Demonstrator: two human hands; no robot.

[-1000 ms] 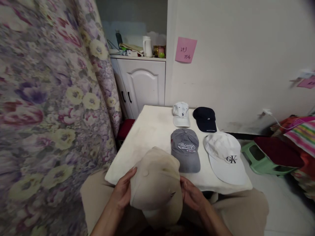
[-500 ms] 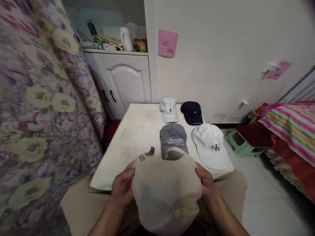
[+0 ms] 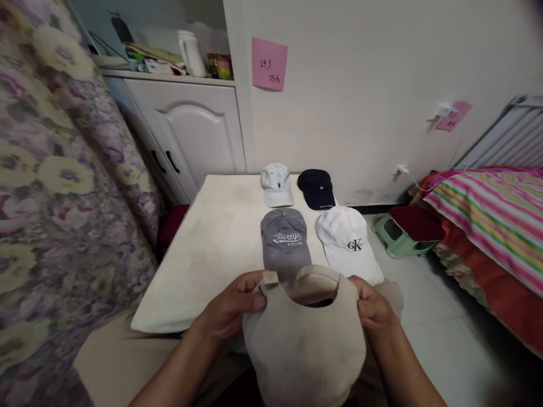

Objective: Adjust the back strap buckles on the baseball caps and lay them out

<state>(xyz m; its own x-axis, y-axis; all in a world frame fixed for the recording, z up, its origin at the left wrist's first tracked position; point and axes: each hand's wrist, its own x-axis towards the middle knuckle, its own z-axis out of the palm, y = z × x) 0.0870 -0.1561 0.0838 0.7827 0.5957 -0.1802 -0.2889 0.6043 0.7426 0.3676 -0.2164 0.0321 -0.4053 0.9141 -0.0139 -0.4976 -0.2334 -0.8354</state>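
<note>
A beige baseball cap (image 3: 305,350) is held up close in front of me, its back opening and undone strap facing away. My left hand (image 3: 231,302) pinches its left edge beside the short strap end with the buckle. On the opposite edge, my right hand (image 3: 371,302) grips the cap near the root of the longer strap. Just beyond it lies a grey cap (image 3: 284,240) with white lettering, its brim partly covered by the beige one. To the right of that rests a white cap (image 3: 348,240) with black letters.
Farther back on the cream-covered table (image 3: 199,254) sit a small white cap (image 3: 277,185) and a navy cap (image 3: 317,188). A floral curtain (image 3: 63,198) hangs at left. At right stand a green stool (image 3: 407,232) and a bed (image 3: 487,226).
The beige cap has tipped so its back opening shows more. My left hand has moved up to the short strap end with the buckle. The view has shifted to the right.
</note>
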